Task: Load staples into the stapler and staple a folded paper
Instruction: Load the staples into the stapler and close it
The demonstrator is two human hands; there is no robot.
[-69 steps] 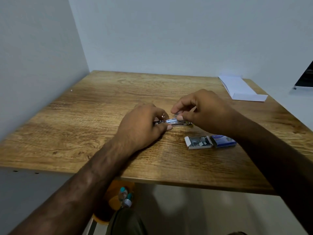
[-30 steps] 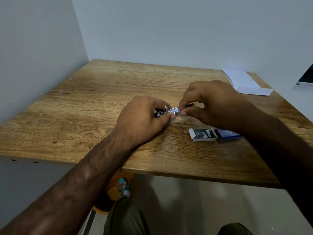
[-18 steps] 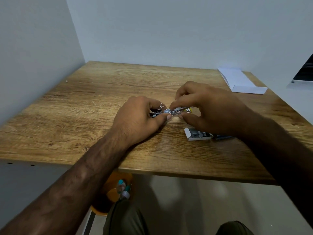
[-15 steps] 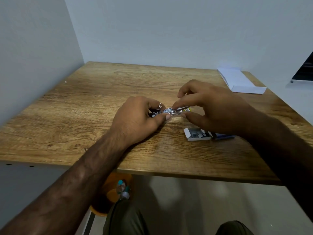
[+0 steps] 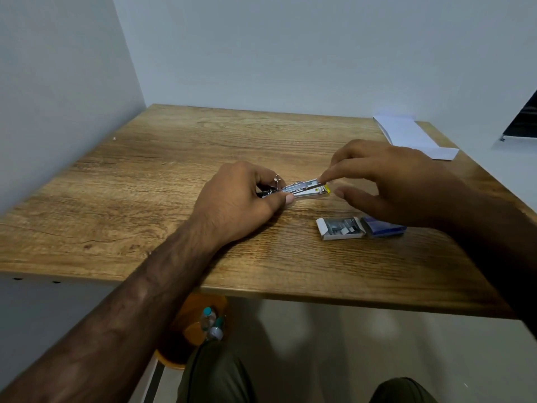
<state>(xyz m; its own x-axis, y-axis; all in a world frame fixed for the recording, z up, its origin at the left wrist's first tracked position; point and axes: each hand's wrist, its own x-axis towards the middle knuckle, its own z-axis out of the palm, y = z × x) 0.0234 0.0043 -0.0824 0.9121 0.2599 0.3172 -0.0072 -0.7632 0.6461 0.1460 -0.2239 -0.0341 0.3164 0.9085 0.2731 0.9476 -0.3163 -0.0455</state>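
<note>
My left hand (image 5: pixel 241 202) sits near the middle of the wooden worktop (image 5: pixel 139 199), fingers curled and thumb pressed in, pinching the back end of the small metal stapler (image 5: pixel 299 189). The stapler lies low over the wood, pointing from my left hand toward three o'clock, its shiny channel showing on top and a yellow tip at the far end. Whether staples sit in the channel I cannot tell.

Next across, my right hand (image 5: pixel 401 184) comes in from four o'clock. Its forefinger touches the top of the stapler right at the yellow end; the thumb hangs just below and apart from it, so the hand is loosely spread, not clamped on anything.

At five o'clock from the stapler, near my right wrist, the staple box (image 5: pixel 341 228) lies flat and open, grey staple strips showing inside, with its blue sleeve (image 5: pixel 383 227) touching its right end.

Far off at two o'clock, at the worktop's back right corner, rests the folded paper (image 5: pixel 412 136), white, well apart from both hands.
</note>
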